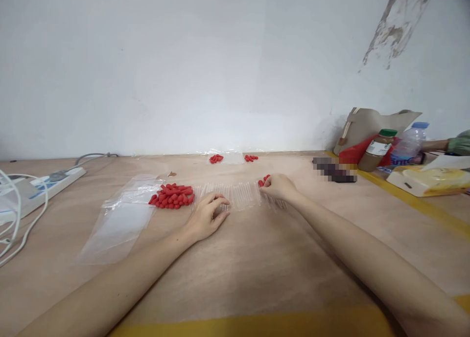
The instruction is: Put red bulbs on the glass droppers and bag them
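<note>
A row of thin clear tubes (242,196) lies side by side on the brown-covered table. My left hand (207,217) rests at the left part of this row, thumb and fingers apart, holding nothing that I can see. At the row's right end, my right hand (279,186) is closed in a pinch; whatever lies between its fingertips is hidden. A few red rubber bulbs (261,183) show right by those fingertips. Left of my left hand sits a heap of red rubber bulbs (172,196), partly on a clear plastic bag (121,219).
Two small groups of red bulbs (216,159) lie near the wall by clear plastic. A white power strip (44,195) with cables is at left. At right are a blurred dark object (335,169), a green-capped bottle (378,148), a clear bottle (409,144), a tissue pack (429,180) and another person's sleeve (458,143).
</note>
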`<state>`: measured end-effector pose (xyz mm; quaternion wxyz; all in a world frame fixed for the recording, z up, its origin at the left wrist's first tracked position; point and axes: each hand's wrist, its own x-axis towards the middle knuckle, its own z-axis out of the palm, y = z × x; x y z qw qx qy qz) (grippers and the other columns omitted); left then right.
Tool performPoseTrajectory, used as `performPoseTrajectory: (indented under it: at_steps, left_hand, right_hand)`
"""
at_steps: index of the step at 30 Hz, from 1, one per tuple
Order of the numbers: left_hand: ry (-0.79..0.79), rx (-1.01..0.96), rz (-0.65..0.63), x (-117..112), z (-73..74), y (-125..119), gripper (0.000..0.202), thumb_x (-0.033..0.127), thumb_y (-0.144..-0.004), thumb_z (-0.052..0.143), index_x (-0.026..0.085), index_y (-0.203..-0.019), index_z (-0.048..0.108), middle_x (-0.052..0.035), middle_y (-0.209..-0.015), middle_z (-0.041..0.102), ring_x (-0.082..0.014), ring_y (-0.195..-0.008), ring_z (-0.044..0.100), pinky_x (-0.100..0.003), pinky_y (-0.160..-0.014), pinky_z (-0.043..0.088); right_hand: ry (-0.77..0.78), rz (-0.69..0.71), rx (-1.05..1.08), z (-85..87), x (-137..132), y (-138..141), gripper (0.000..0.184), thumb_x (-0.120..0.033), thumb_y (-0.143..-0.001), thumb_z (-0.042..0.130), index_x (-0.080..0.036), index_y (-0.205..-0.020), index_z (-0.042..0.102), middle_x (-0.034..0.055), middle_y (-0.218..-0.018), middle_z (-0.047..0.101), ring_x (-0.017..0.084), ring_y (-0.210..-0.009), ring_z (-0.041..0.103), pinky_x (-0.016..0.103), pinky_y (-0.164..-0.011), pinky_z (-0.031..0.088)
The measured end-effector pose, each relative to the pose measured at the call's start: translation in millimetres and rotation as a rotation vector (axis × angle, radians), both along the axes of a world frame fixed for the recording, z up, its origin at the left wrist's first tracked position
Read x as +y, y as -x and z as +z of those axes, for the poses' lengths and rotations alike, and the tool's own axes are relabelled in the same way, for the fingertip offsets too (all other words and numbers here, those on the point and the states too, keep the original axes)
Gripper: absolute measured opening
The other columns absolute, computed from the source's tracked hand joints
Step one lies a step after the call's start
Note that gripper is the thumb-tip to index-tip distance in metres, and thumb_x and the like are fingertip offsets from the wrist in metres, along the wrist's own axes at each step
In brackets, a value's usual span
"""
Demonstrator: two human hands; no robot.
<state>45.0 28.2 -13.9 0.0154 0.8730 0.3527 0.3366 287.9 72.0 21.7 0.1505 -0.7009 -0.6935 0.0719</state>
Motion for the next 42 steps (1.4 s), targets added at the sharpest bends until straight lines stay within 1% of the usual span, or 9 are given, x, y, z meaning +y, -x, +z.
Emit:
performPoseTrajectory:
  at_steps: [9,17,20,24,26,29,32,37,42]
  left_hand:
    - [0.011,0.023,0.002,0.3,2.0,-0.5,0.012,0.02,-0.079,0.052,0.019,-0.089,0.059,-0.006,-0.094,0.053,-0.0189,-0.087,0.052,-0.033,-0.076,0.043]
    - [-0.009,0.038,0.029,-1.1,0.1,-2.2,0.011,0.021,-0.078,0.052,0.02,-0.086,0.06,-0.0055,-0.095,0.054,-0.0191,-0.088,0.052,-0.034,-0.078,0.042]
    - [-0.04,0.075,0.095,2.0,11.3,1.5,0.011,0.024,-0.079,0.052,0.019,-0.087,0.059,-0.0055,-0.096,0.054,-0.0193,-0.089,0.051,-0.033,-0.079,0.04]
    - [-0.081,0.24,0.283,17.3,41.3,26.5,0.022,0.04,-0.075,0.056,0.019,-0.082,0.06,-0.0064,-0.095,0.055,-0.0233,-0.09,0.05,-0.038,-0.081,0.036]
    - [-0.029,0.385,0.336,26.7,55.1,44.8,0.032,0.05,-0.067,0.061,0.02,-0.077,0.061,-0.0063,-0.092,0.056,-0.0264,-0.091,0.05,-0.042,-0.083,0.032]
    - [0.109,0.526,0.313,37.3,66.7,68.4,0.037,0.055,-0.061,0.062,0.021,-0.074,0.062,-0.005,-0.088,0.056,-0.0252,-0.088,0.051,-0.039,-0.082,0.032]
    - [0.176,0.557,0.275,41.7,69.1,79.0,0.035,0.054,-0.062,0.061,0.021,-0.073,0.063,-0.0044,-0.085,0.057,-0.0238,-0.086,0.051,-0.033,-0.078,0.034]
    - [0.178,0.561,0.267,42.7,63.0,75.9,0.031,0.052,-0.064,0.061,0.022,-0.069,0.063,-0.0043,-0.082,0.059,-0.0243,-0.084,0.052,-0.032,-0.074,0.034]
    - [0.148,0.563,0.275,44.8,59.1,73.3,0.027,0.048,-0.064,0.062,0.021,-0.063,0.062,-0.0041,-0.079,0.061,-0.0235,-0.082,0.054,-0.032,-0.074,0.035]
  right_hand:
    - [0.102,-0.079,0.004,-0.7,20.3,19.5,0.013,-0.03,-0.057,0.058,-0.017,-0.058,0.056,0.0088,-0.064,0.061,0.023,-0.066,0.06,0.03,-0.056,0.041]
    - [0.073,-0.093,0.023,-0.5,15.6,18.6,0.015,-0.028,-0.058,0.058,-0.018,-0.049,0.053,0.0057,-0.052,0.058,0.02,-0.06,0.059,0.027,-0.053,0.038]
    - [-0.008,-0.023,0.061,3.0,3.5,14.4,0.021,-0.028,-0.063,0.054,-0.018,-0.046,0.05,0.0038,-0.049,0.055,0.017,-0.055,0.056,0.024,-0.048,0.033]
    - [-0.235,0.101,0.147,-2.6,-20.2,4.1,0.022,-0.031,-0.07,0.049,-0.019,-0.051,0.048,0.0005,-0.053,0.056,0.013,-0.052,0.052,0.022,-0.048,0.031]
    - [-0.355,0.149,0.192,-11.2,-32.8,-2.2,0.019,-0.032,-0.072,0.049,-0.019,-0.059,0.051,0.0003,-0.059,0.059,0.012,-0.054,0.052,0.022,-0.051,0.033]
    - [-0.505,0.272,0.228,-26.8,-46.8,-11.4,0.016,-0.031,-0.076,0.049,-0.018,-0.068,0.054,0.002,-0.066,0.061,0.013,-0.062,0.054,0.024,-0.062,0.038]
    - [-0.608,0.381,0.251,-39.1,-50.6,-18.3,0.015,-0.03,-0.079,0.049,-0.018,-0.075,0.056,0.0039,-0.072,0.062,0.015,-0.069,0.055,0.028,-0.07,0.04]
    - [-0.686,0.385,0.27,-48.4,-43.3,-22.4,0.025,-0.026,-0.082,0.044,-0.016,-0.102,0.054,0.0062,-0.078,0.061,0.018,-0.076,0.055,0.032,-0.073,0.042]
    - [-0.687,0.404,0.251,-51.6,-41.4,-23.2,0.027,-0.023,-0.084,0.041,-0.016,-0.105,0.055,0.0087,-0.085,0.061,0.019,-0.079,0.055,0.034,-0.072,0.043]
